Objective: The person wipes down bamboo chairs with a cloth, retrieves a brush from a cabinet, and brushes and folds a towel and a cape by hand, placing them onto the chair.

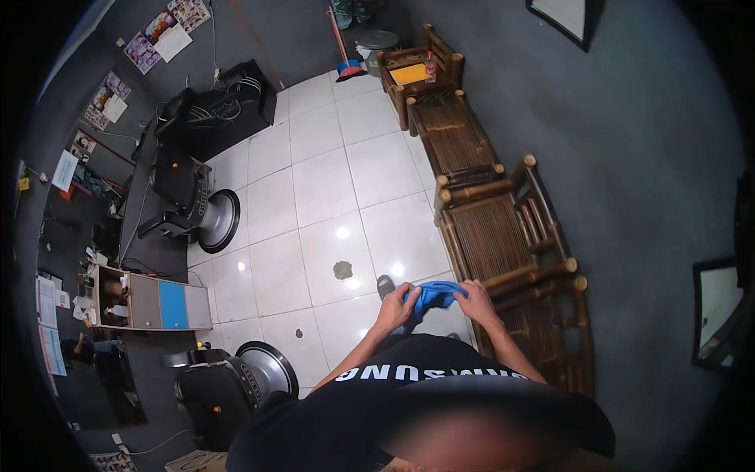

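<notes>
A blue cloth (435, 296) is stretched between my two hands in front of my body, bunched along its upper edge and hanging down in folds. My left hand (399, 305) is closed on its left end, thumb and fingers pinching the fabric. At the other end, my right hand (475, 299) grips the cloth in the same way, close to the bamboo seating. Part of the lower cloth is hidden behind my dark shirt (440, 358). One grey slipper (385, 285) shows on the floor beside my left hand.
Bamboo chairs (487, 236) and a low bamboo table (448, 134) line the right side. Two black barber chairs (179, 185) with round metal bases stand left, near a cabinet (173, 304). A broom and dustpan (348, 69) are at the far wall. The tiled floor (322, 189) has dark patches.
</notes>
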Available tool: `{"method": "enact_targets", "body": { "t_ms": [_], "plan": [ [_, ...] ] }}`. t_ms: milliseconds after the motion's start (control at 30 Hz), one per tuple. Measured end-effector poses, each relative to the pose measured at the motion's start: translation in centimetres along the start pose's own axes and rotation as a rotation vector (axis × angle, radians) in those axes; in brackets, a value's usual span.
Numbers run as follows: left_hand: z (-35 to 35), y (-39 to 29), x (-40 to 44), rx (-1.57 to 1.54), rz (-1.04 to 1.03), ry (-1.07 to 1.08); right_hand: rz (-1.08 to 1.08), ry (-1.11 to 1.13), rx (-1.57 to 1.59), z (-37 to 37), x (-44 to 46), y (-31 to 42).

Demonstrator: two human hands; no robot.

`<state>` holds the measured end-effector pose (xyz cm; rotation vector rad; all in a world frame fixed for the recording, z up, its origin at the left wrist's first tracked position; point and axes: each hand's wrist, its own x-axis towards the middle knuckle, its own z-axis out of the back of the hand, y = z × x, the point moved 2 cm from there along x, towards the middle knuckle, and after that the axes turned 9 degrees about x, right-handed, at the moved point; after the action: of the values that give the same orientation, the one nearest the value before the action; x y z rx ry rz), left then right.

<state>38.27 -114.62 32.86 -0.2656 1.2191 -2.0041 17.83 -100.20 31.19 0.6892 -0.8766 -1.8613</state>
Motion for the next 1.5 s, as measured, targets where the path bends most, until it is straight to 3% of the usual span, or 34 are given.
{"method": "enact_targets", "body": {
  "t_ms": [167, 333, 433, 467, 500, 533, 600, 633, 700, 733, 800, 900, 967, 1033, 1167, 1233, 1267, 1367, 1500],
  "plan": [
    [6.8, 8.4, 5.4, -0.01, 0.024, -0.062, -0.277, -0.203, 0.229, -3.2, 7.9, -2.2],
    [14.9, 27.0, 6.0, 0.389, 0.341, 0.008, -0.489, -0.289, -0.055, -4.7, 11.2, -9.4],
    [20.1, 30.7, 8.7, 0.451, 0.301, -0.05, -0.841, -0.399, -0.108, -3.5, 10.6, -12.3],
    [21.9, 29.9, 10.4, 0.418, 0.266, -0.131, -0.95, -0.427, -0.094, -3.9, 9.7, -15.2],
    [24.4, 26.1, 12.9, 0.351, 0.388, -0.214, -1.058, -0.454, -0.081, -4.5, 8.9, -17.4],
    [26.4, 23.9, 15.7, 0.451, 0.321, -0.38, -1.092, -0.415, -0.069, -5.0, 8.7, -18.6],
    [30.5, 19.5, 22.5, 0.162, 0.254, -0.444, -1.154, -0.336, -0.058, -5.5, 8.0, -20.0],
    [33.0, 16.2, 26.0, 0.172, 0.098, -0.584, -1.156, -0.273, -0.236, -5.9, 8.4, -19.3],
    [39.4, 8.9, 32.3, 0.038, -0.072, -0.711, -1.268, -0.21, -0.19, -5.2, 11.9, -12.0],
    [43.2, 0.5, 33.3, -0.243, -0.119, -0.654, -1.236, -0.145, -0.203, -5.3, 13.6, -11.6],
    [50.8, -10.5, 35.3, -0.113, -0.719, -0.9, -1.139, -0.012, -0.211, -5.6, 18.0, -12.1],
    [58.7, -22.4, 33.9, 0.093, -1.422, -0.967, -0.981, 0.135, -0.184, -4.5, 27.3, -13.5],
    [59.9, -27.6, 33.7, 0.273, -1.752, -0.879, -0.881, 0.166, -0.16, -2.8, 35.1, -13.2],
    [60.3, -30.9, 34.6, 0.405, -1.94, -0.749, -0.795, 0.154, -0.126, -1.4, 43.1, -13.5],
    [60.8, -32.0, 37.1, 0.553, -2.0, -0.623, -0.557, 0.051, -0.19, 0.3, 59.7, -17.2],
    [61.4, -31.9, 38.2, 0.62, -1.95, -0.612, -0.596, 0.027, -0.107, 1.8, 66.6, -15.1],
    [61.8, -32.0, 38.8, 0.636, -1.932, -0.61, -0.629, 0.004, -0.056, 2.0, 68.7, -14.0],
    [63.2, -31.3, 40.0, 0.692, -1.888, -0.639, -0.462, -0.001, -0.254, 1.6, 74.1, -12.2],
    [65.5, -30.0, 40.5, 0.787, -1.851, -0.693, -0.429, 0.086, -0.252, -1.5, 76.2, -13.9]
  ]
}}
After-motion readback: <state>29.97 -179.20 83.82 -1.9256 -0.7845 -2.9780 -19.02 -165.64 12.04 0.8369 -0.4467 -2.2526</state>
